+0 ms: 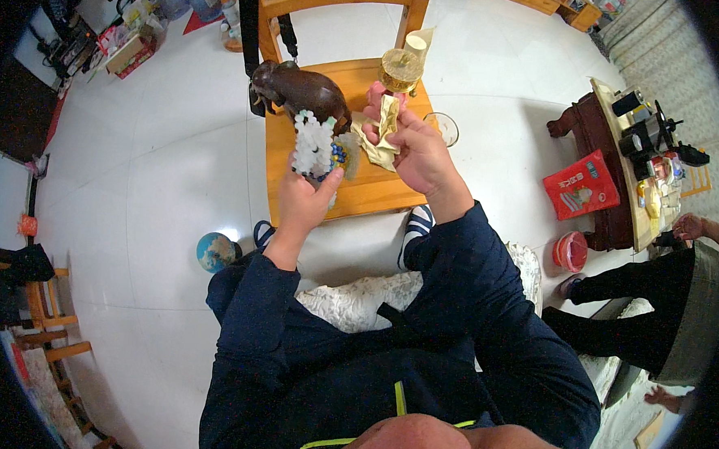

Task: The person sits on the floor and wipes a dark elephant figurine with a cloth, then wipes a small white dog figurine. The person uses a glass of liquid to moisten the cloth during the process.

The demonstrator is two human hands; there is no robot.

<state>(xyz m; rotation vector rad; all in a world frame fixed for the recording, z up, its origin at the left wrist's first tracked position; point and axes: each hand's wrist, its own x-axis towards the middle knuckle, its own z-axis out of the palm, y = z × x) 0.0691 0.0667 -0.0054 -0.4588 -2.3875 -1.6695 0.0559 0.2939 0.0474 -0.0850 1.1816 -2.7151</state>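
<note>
My left hand [303, 200] holds a beadwork piece [313, 146] of white and dark blue beads, thumb across its near end. In my right hand [423, 158], a folded strip of pale yellow cloth or paper [389, 117] is pinched upright between thumb and fingers. More crumpled yellow material [378, 155] lies below it on the wooden chair seat [361, 197]. Just beyond the beadwork stands a dark brown elephant figurine [314, 94]. A pink object [376, 96], partly hidden, sits under a round gold ornament [401, 71]. Behind that is a pale cylindrical thing [416, 43].
A clear glass dish [448, 128] is at the seat's right edge. A small globe [216, 252] lies on the floor at left. To the right are a cluttered table [609, 115], a red bag [581, 184], a red bucket [570, 252] and another person [629, 318].
</note>
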